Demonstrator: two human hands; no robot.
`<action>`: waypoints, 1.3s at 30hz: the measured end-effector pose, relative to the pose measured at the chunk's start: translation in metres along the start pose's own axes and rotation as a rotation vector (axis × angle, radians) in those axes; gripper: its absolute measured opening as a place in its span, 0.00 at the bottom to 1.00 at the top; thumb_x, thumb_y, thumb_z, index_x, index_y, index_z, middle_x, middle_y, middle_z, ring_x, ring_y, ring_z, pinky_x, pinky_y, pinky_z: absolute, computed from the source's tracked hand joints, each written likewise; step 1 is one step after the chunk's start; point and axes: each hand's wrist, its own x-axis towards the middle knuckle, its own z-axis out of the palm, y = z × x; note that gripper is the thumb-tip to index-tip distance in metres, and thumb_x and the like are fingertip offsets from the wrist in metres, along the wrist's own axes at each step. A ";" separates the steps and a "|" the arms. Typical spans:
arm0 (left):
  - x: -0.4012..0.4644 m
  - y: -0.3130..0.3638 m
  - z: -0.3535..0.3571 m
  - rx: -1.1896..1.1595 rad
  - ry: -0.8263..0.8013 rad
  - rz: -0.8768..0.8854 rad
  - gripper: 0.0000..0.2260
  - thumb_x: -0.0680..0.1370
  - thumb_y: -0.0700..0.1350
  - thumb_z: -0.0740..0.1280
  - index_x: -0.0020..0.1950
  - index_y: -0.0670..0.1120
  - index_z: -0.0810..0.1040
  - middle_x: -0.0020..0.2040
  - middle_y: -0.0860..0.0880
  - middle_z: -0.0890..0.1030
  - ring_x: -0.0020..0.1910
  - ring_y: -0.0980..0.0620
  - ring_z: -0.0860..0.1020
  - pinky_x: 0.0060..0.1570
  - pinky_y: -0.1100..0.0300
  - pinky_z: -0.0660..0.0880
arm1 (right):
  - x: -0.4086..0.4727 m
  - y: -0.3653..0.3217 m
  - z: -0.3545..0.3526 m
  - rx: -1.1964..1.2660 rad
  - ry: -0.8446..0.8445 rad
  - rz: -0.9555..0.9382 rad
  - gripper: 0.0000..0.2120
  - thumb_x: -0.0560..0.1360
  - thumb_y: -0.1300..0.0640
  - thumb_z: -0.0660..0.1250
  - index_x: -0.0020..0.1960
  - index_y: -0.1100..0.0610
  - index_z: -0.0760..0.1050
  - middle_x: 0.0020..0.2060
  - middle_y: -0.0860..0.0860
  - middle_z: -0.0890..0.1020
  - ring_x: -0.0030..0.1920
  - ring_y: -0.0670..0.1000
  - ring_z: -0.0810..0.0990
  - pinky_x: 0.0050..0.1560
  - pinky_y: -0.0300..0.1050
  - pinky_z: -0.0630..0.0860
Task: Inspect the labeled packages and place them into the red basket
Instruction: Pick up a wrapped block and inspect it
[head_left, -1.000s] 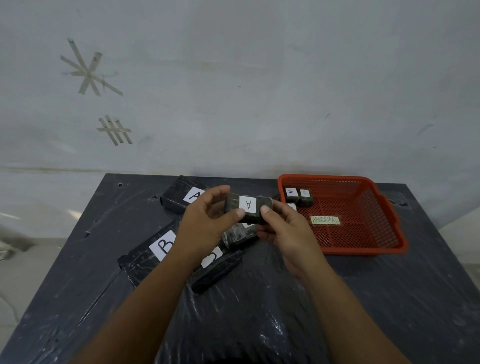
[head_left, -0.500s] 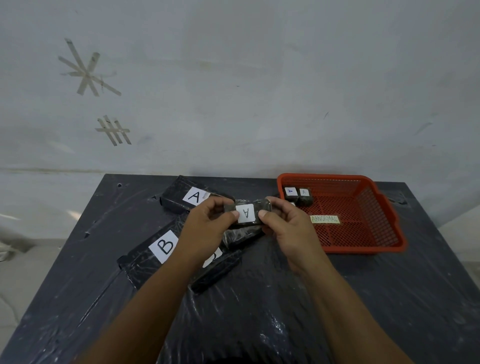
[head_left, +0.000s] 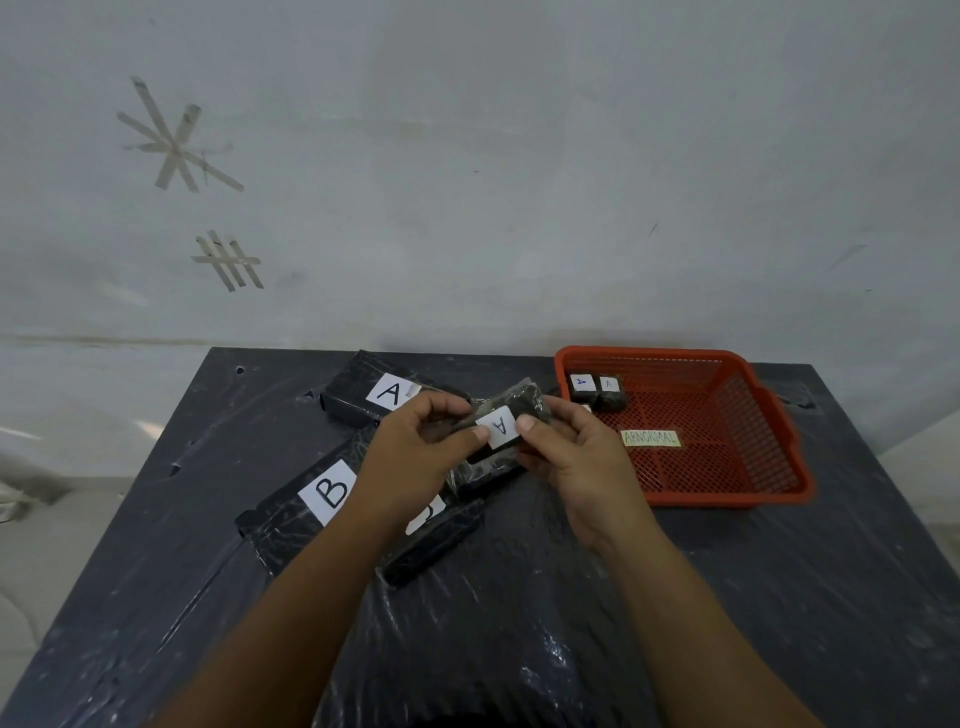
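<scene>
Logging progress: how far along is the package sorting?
Done: two small dark A-labelled packages sit in the red mesh basket. In hand: both hands, left and right, hold another small A-labelled package. Left: dark packages under the hands.

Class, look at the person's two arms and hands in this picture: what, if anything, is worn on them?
Nothing shows on either. The left hand and right hand are bare, with no gloves, rings, watch or bands visible. Both forearms are uncovered to the picture's lower edge, so no sleeve appears. Fingernails look short and unpainted.
</scene>
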 end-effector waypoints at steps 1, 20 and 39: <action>0.000 0.000 0.000 -0.009 0.009 -0.009 0.08 0.75 0.40 0.75 0.53 0.45 0.82 0.48 0.48 0.86 0.46 0.52 0.85 0.45 0.62 0.81 | 0.000 0.000 -0.001 -0.001 -0.013 -0.006 0.17 0.76 0.64 0.74 0.63 0.57 0.78 0.52 0.53 0.88 0.52 0.53 0.87 0.50 0.48 0.83; 0.004 -0.007 -0.004 -0.010 0.034 -0.028 0.12 0.74 0.38 0.76 0.55 0.49 0.82 0.53 0.46 0.86 0.54 0.46 0.85 0.53 0.53 0.83 | -0.004 0.001 0.002 -0.031 -0.103 0.017 0.19 0.78 0.62 0.72 0.68 0.56 0.76 0.57 0.56 0.86 0.54 0.52 0.86 0.53 0.48 0.84; 0.000 -0.009 0.000 -0.049 -0.038 -0.033 0.12 0.70 0.33 0.77 0.47 0.41 0.77 0.45 0.43 0.87 0.47 0.44 0.86 0.49 0.53 0.83 | -0.005 -0.001 0.004 0.027 0.042 -0.052 0.18 0.74 0.65 0.76 0.62 0.59 0.78 0.52 0.57 0.87 0.52 0.53 0.87 0.52 0.46 0.82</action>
